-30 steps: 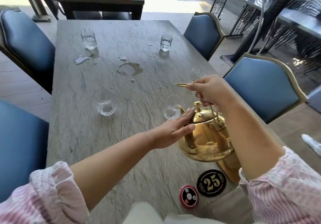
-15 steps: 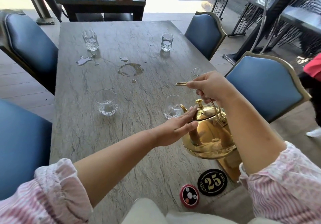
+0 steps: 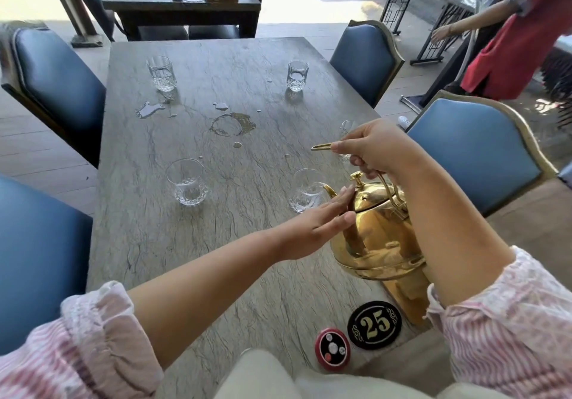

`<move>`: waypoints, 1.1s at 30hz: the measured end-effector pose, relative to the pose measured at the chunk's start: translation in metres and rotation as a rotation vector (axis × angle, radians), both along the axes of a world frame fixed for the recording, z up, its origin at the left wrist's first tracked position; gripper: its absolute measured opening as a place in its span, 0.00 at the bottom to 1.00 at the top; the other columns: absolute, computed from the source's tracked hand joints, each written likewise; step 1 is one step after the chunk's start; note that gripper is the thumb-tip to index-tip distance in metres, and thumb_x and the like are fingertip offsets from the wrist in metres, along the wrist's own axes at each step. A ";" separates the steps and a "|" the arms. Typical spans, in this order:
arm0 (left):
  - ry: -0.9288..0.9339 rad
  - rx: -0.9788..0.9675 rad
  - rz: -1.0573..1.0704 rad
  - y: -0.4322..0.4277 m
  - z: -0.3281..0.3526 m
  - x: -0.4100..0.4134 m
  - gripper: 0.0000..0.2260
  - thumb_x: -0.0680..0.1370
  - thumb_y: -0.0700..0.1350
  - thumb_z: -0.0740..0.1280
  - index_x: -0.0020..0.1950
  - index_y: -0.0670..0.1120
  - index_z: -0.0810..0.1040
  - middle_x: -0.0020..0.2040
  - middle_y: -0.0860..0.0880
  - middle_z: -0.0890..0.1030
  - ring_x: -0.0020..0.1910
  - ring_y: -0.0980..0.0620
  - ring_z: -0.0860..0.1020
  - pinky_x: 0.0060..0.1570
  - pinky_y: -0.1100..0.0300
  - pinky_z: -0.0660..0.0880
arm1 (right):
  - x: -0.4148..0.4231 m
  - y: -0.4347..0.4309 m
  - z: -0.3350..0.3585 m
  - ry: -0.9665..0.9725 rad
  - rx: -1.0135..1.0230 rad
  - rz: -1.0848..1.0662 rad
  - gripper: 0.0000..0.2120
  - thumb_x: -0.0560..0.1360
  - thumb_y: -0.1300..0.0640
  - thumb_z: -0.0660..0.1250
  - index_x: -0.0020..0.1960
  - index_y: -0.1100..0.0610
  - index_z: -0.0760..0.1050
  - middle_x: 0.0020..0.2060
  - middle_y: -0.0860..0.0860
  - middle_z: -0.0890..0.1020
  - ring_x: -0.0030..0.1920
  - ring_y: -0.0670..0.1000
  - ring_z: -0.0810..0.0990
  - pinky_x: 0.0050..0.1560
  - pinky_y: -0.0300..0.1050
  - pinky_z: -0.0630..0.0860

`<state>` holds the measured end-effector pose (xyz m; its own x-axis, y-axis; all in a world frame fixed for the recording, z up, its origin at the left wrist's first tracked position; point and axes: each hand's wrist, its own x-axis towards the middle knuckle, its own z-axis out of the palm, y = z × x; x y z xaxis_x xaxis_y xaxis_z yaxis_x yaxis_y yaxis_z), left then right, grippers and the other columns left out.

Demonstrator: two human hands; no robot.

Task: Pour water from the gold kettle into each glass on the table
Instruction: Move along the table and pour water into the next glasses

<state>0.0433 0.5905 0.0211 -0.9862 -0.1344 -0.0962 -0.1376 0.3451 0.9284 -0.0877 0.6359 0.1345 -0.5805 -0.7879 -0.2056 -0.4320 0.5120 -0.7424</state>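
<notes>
The gold kettle [image 3: 379, 237] hangs just above the grey table [image 3: 253, 58] at its near right, spout tipped toward a near glass [image 3: 305, 189]. My right hand [image 3: 376, 148] is shut on its handle. My left hand [image 3: 318, 224] lies flat, fingers together, pressed against the kettle's lid and side. Another near glass [image 3: 186, 181] stands to the left. Two far glasses [image 3: 162, 73] [image 3: 297, 75] hold some water. A further glass [image 3: 347, 126] is mostly hidden behind my right hand.
Water puddles [image 3: 232, 124] lie mid-table. A black "25" disc [image 3: 374, 324] and a red button disc [image 3: 332, 348] sit at the near edge. Blue chairs [image 3: 476, 148] flank both sides. A person in red [image 3: 507, 46] stands at the far right.
The kettle has risen slightly and shifted a little right with both hands. A person in red has come into view at the far right.
</notes>
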 end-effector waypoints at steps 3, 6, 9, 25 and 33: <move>-0.007 -0.003 0.006 0.002 0.003 -0.001 0.30 0.78 0.58 0.51 0.77 0.51 0.46 0.79 0.51 0.47 0.76 0.57 0.46 0.76 0.52 0.46 | -0.001 0.000 0.002 0.010 0.014 0.005 0.12 0.75 0.56 0.69 0.53 0.63 0.80 0.28 0.53 0.73 0.25 0.48 0.68 0.25 0.39 0.67; -0.005 0.006 0.009 0.004 0.009 -0.003 0.30 0.78 0.57 0.51 0.77 0.49 0.46 0.78 0.51 0.47 0.76 0.59 0.45 0.76 0.55 0.45 | -0.004 0.000 0.004 0.017 0.020 0.015 0.12 0.75 0.56 0.68 0.52 0.64 0.81 0.27 0.52 0.72 0.24 0.48 0.67 0.24 0.38 0.66; 0.000 0.010 0.016 0.007 0.015 -0.005 0.30 0.78 0.56 0.50 0.77 0.48 0.46 0.78 0.51 0.48 0.75 0.61 0.45 0.75 0.58 0.45 | -0.006 0.000 0.008 0.017 0.025 0.034 0.12 0.75 0.56 0.68 0.52 0.64 0.80 0.27 0.52 0.72 0.24 0.48 0.66 0.22 0.37 0.65; 0.011 0.039 0.031 0.018 0.025 -0.007 0.29 0.79 0.55 0.51 0.77 0.49 0.46 0.78 0.53 0.48 0.75 0.62 0.45 0.74 0.61 0.45 | -0.013 0.006 0.024 0.063 0.066 0.113 0.12 0.75 0.55 0.69 0.52 0.64 0.81 0.28 0.52 0.74 0.24 0.47 0.68 0.23 0.37 0.67; 0.023 0.077 0.036 0.020 0.029 -0.008 0.29 0.78 0.55 0.50 0.77 0.49 0.46 0.78 0.53 0.48 0.75 0.62 0.45 0.74 0.62 0.44 | -0.014 0.006 0.026 0.051 0.060 0.118 0.11 0.74 0.55 0.70 0.53 0.61 0.81 0.27 0.51 0.74 0.22 0.46 0.67 0.21 0.36 0.66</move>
<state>0.0355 0.6107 0.0504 -0.9830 -0.1625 -0.0854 -0.1273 0.2681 0.9549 -0.1020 0.6415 0.1604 -0.4956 -0.8384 -0.2267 -0.5281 0.4981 -0.6877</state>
